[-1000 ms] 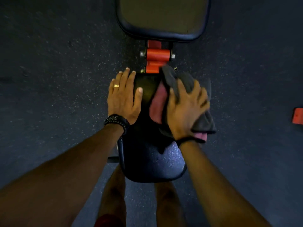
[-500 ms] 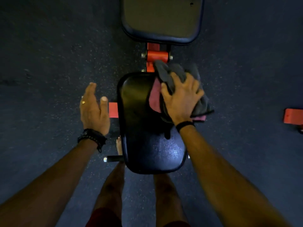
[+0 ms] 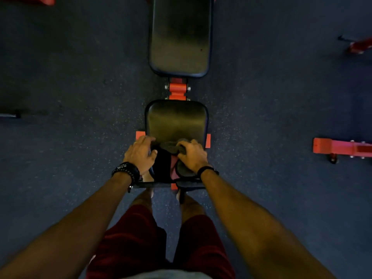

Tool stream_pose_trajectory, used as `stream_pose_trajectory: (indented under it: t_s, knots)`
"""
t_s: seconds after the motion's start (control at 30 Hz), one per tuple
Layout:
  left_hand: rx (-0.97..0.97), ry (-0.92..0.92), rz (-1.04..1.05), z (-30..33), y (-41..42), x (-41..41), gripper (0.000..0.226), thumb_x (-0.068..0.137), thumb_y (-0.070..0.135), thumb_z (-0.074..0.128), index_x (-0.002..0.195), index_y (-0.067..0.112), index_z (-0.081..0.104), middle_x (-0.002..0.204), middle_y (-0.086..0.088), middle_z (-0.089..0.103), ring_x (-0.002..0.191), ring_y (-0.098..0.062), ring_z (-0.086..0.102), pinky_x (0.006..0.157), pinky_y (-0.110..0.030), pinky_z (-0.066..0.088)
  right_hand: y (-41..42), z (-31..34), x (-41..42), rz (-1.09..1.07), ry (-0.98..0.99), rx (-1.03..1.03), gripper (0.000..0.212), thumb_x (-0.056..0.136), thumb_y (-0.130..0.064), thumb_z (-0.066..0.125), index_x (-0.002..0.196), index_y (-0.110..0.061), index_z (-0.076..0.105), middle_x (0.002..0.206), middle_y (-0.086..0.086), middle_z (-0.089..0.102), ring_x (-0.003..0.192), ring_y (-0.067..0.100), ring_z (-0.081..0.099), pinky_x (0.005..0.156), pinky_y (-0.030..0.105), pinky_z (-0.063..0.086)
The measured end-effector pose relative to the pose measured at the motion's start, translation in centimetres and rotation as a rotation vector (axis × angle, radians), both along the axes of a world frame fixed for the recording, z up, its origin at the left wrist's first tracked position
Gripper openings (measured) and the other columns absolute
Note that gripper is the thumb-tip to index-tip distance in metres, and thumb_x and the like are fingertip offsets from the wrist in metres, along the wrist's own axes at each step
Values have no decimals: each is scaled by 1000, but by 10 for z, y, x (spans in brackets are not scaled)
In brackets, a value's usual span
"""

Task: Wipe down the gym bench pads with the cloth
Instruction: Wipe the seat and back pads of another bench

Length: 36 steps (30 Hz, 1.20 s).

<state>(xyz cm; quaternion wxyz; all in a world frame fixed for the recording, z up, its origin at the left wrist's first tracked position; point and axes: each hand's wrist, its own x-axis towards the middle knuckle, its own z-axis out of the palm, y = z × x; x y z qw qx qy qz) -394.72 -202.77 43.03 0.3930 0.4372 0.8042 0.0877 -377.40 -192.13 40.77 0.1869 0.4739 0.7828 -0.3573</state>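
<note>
The black seat pad (image 3: 176, 119) of the gym bench lies straight ahead of me, with the longer back pad (image 3: 179, 35) beyond it. An orange hinge bracket (image 3: 177, 90) joins the two. My right hand (image 3: 192, 156) grips the bunched grey and pink cloth (image 3: 172, 148) on the near right part of the seat pad. My left hand (image 3: 140, 154) holds the near left edge of the seat pad, fingers curled over it. The near end of the seat pad is hidden under my hands and the cloth.
Dark speckled rubber floor (image 3: 80, 77) surrounds the bench. An orange frame foot (image 3: 340, 147) of other equipment lies at the right, another (image 3: 360, 46) at the upper right. A dark bar end (image 3: 10, 115) shows at the left edge. My legs in red shorts (image 3: 130, 234) stand behind the bench.
My right hand has drawn the cloth down the seat pad from its far end to its near end. My left hand came back from the side and took the pad's left edge. The view pulled back.
</note>
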Motion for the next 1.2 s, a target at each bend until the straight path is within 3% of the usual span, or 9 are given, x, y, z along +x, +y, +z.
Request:
stream_pose_trajectory:
  t_s: [0.3, 0.6, 0.93, 1.2]
  knots:
    - [48, 54, 146, 95, -20, 8, 48, 95, 26, 57, 141, 16, 46, 142, -5, 47, 123, -30, 53, 101, -43, 45, 20, 103, -3, 103, 190, 87, 38, 89, -31, 64, 127, -33, 59, 126, 10, 49, 119, 35, 50, 92, 45, 48]
    - [120, 198, 156, 157, 29, 0, 50, 98, 32, 52, 144, 18, 40, 147, -5, 41, 129, -28, 47, 105, -41, 42, 88, 192, 6, 150, 325, 270, 37, 93, -31, 58, 129, -36, 56, 124, 7, 45, 122, 31, 42, 92, 47, 45]
    - [159, 240, 187, 169, 43, -33, 52, 98, 34, 52, 145, 18, 38, 146, -5, 39, 129, -27, 47, 104, -41, 42, 95, 195, -39, 206, 396, 253, 31, 89, -30, 61, 120, -38, 60, 114, 5, 50, 113, 31, 50, 88, 48, 49]
    - [176, 189, 40, 148, 109, -103, 55, 96, 34, 54, 146, 18, 38, 145, -5, 41, 129, -26, 47, 104, -42, 42, 130, 181, -96, 97, 311, 381, 40, 92, -31, 62, 132, -34, 56, 124, 6, 49, 118, 30, 46, 90, 43, 48]
